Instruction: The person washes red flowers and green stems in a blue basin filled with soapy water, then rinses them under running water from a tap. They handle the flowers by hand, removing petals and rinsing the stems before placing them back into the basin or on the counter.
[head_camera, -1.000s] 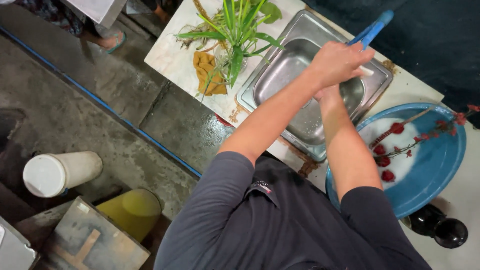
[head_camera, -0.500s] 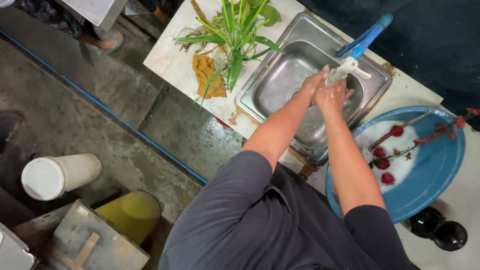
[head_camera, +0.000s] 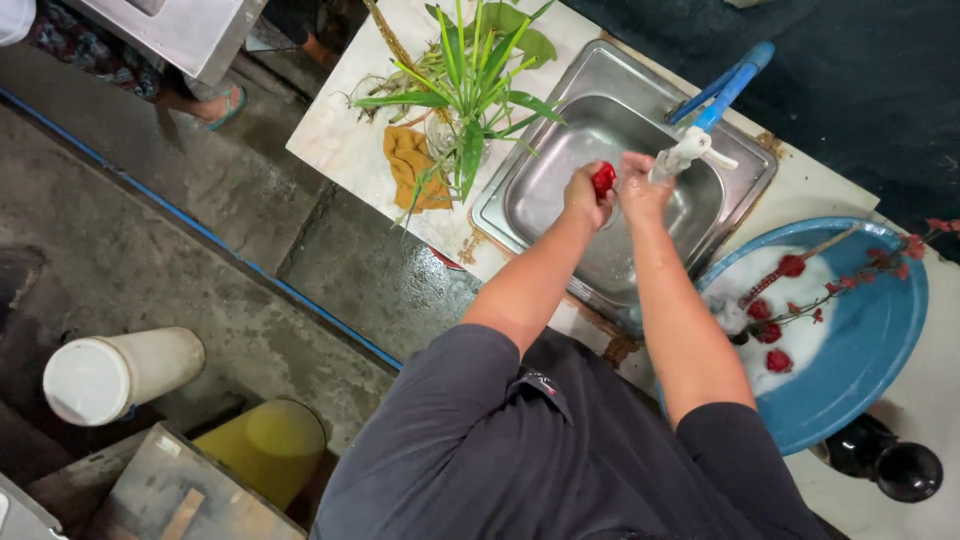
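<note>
Both wet hands (head_camera: 615, 190) rub a small red flower (head_camera: 603, 179) over the steel sink (head_camera: 560, 185).

Shiny metal sink (head_camera: 545, 195), glossy plastic basin (head_camera: 870, 370)

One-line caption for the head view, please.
Left hand holds a red flower beside the right hand under the tap over a steel sink.

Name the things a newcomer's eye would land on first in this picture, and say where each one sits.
First come the two wet hands over the steel sink: the left hand holds a small red piece beside the right hand, just under the white tap. To the right, a blue basin holds foam and red flowers on a stem; left of the sink stands a green spiky plant.
</note>
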